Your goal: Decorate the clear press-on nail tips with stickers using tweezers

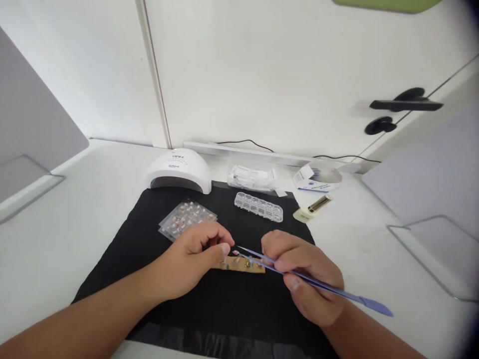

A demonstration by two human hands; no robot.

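My left hand [194,257] rests on a black mat [239,319] with its fingertips pressing the left end of a small tan strip [241,265] that carries several tiny decorated pieces. My right hand [307,286] grips purple tweezers [329,286]. Their thin tips point left and reach a small pink piece at the strip's top edge, close to my left thumb.
A white nail lamp [178,171] stands at the mat's back left. Clear sheets of nail pieces [187,218] and a clear compartment box [259,206] lie on the mat. A plastic packet [252,178], a small carton [312,180] and a gold-capped item [314,207] sit behind.
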